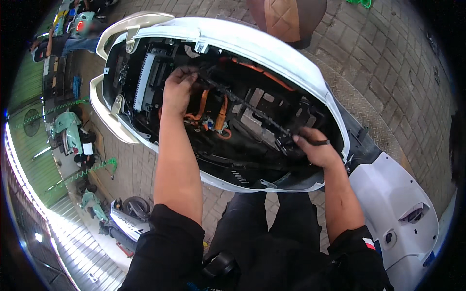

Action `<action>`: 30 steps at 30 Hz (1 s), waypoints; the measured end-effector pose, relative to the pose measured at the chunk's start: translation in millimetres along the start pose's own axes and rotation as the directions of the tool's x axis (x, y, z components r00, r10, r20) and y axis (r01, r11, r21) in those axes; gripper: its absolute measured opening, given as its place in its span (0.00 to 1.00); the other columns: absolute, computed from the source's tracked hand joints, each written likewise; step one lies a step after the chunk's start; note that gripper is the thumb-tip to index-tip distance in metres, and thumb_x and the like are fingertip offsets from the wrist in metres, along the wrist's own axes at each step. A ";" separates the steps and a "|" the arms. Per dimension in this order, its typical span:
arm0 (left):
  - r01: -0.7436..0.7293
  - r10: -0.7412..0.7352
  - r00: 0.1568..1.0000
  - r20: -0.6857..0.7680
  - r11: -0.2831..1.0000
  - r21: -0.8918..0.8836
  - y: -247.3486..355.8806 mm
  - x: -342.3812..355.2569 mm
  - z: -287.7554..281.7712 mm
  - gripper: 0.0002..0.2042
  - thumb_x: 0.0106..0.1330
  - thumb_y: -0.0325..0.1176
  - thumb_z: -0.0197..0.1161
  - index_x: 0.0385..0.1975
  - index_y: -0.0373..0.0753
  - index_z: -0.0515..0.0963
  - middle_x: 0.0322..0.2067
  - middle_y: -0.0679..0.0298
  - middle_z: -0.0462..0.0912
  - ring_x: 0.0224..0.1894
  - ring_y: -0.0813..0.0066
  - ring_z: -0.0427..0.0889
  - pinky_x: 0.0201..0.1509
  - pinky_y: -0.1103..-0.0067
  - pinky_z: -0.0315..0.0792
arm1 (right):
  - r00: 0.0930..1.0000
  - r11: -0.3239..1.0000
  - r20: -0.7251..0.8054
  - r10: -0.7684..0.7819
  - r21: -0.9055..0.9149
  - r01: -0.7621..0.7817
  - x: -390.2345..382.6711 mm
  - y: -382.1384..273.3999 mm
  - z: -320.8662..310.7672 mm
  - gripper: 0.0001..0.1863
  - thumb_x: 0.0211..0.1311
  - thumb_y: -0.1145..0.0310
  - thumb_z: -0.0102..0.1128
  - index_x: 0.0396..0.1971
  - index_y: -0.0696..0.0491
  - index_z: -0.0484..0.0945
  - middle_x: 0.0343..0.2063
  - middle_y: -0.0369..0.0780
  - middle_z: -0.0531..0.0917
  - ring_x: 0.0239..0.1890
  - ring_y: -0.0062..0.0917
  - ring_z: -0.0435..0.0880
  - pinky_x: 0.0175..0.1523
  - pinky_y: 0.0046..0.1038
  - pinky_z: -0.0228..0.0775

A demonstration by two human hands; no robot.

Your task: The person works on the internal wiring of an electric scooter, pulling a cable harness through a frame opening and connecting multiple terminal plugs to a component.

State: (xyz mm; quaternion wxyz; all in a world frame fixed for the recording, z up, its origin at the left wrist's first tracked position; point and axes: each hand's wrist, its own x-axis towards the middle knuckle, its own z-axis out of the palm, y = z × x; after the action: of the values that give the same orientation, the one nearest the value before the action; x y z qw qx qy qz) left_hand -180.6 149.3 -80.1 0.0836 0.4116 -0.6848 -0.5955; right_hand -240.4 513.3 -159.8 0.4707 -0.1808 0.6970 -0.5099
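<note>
A black harness [248,106] is pinched by left hand [177,90], a black rod [322,142] by right hand [318,148]; central orange cables [221,114] are best avoided.

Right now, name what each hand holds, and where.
Left hand and right hand appear to hold a long black cable near its visible ends; a dark rod juts from the right.

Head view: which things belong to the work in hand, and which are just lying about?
Seem in use:
long, thin black strip between left hand and right hand
open white body shell
orange cables inside it

Seem just about:
pale-green scooter, left
coiled green hoses, left
</note>
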 end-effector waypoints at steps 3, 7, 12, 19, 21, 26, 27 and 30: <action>0.062 -0.046 0.994 0.094 0.983 -0.170 3.3 8.4 -2.6 0.08 0.66 0.24 0.56 0.44 0.33 0.75 0.38 0.61 0.81 0.36 0.71 0.83 0.40 0.77 0.80 | 0.996 0.992 -0.079 -0.029 -0.122 0.019 14.3 -7.3 -10.4 0.13 0.66 0.68 0.58 0.43 0.61 0.79 0.39 0.47 0.82 0.43 0.36 0.81 0.51 0.32 0.71; 0.172 -0.167 0.982 0.084 0.984 -0.050 -6.6 2.6 -7.2 0.11 0.68 0.27 0.56 0.48 0.34 0.74 0.42 0.59 0.80 0.37 0.66 0.83 0.43 0.72 0.77 | 0.992 0.995 -0.128 -0.015 -0.096 0.003 16.4 -1.7 -11.8 0.13 0.66 0.68 0.58 0.43 0.62 0.79 0.38 0.47 0.82 0.42 0.38 0.81 0.49 0.32 0.71; 0.248 -0.277 0.939 0.205 0.956 0.157 -1.6 -16.2 11.6 0.13 0.69 0.30 0.55 0.50 0.33 0.73 0.42 0.57 0.80 0.42 0.63 0.82 0.45 0.70 0.75 | 0.987 0.977 -0.146 -0.066 -0.210 0.035 15.6 11.5 -4.3 0.14 0.68 0.65 0.57 0.44 0.61 0.79 0.38 0.46 0.83 0.41 0.33 0.82 0.49 0.32 0.72; -0.038 0.003 0.996 -0.087 0.915 -0.403 -0.1 -27.7 19.5 0.14 0.69 0.26 0.52 0.52 0.29 0.69 0.45 0.52 0.79 0.49 0.57 0.80 0.54 0.64 0.75 | 0.992 0.989 -0.041 0.117 0.093 -0.113 11.1 14.7 19.8 0.18 0.69 0.62 0.56 0.47 0.62 0.79 0.39 0.46 0.85 0.44 0.27 0.81 0.52 0.28 0.70; -0.127 0.069 0.988 -0.136 0.867 -0.482 -1.6 -29.2 14.8 0.14 0.70 0.25 0.52 0.52 0.28 0.69 0.46 0.50 0.78 0.50 0.55 0.80 0.57 0.62 0.74 | 0.993 0.986 -0.040 0.113 0.131 -0.107 7.9 22.0 25.0 0.18 0.69 0.62 0.57 0.47 0.62 0.78 0.39 0.45 0.85 0.44 0.26 0.80 0.52 0.28 0.70; -0.184 0.134 0.982 -0.132 0.830 -0.526 -2.0 -32.7 16.2 0.14 0.69 0.24 0.51 0.54 0.29 0.68 0.46 0.50 0.79 0.51 0.55 0.79 0.58 0.63 0.74 | 0.989 0.970 -0.067 0.129 0.214 -0.112 4.5 39.6 32.6 0.18 0.69 0.61 0.57 0.48 0.60 0.79 0.39 0.44 0.85 0.45 0.26 0.80 0.53 0.28 0.70; -0.180 0.136 0.983 -0.124 0.841 -0.511 -2.6 -32.8 17.4 0.15 0.69 0.23 0.51 0.54 0.29 0.68 0.46 0.50 0.79 0.51 0.55 0.79 0.58 0.63 0.74 | 0.989 0.970 -0.066 0.130 0.214 -0.114 5.0 41.3 33.6 0.18 0.69 0.61 0.57 0.48 0.60 0.79 0.39 0.44 0.85 0.45 0.26 0.80 0.53 0.28 0.70; -0.157 0.111 0.986 -0.122 0.855 -0.494 -4.5 -31.7 21.1 0.14 0.69 0.23 0.52 0.54 0.28 0.68 0.47 0.49 0.79 0.51 0.56 0.80 0.57 0.65 0.75 | 0.987 0.971 -0.063 0.145 0.202 -0.130 6.2 47.0 35.4 0.17 0.69 0.61 0.57 0.47 0.60 0.79 0.39 0.44 0.85 0.45 0.26 0.80 0.53 0.29 0.70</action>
State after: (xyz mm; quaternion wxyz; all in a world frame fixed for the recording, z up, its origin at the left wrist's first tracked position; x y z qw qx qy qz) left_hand -170.7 186.3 -78.0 0.2596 0.3531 -0.5288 -0.7268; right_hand -203.0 509.0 -205.5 0.4932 -0.0648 0.6715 -0.5492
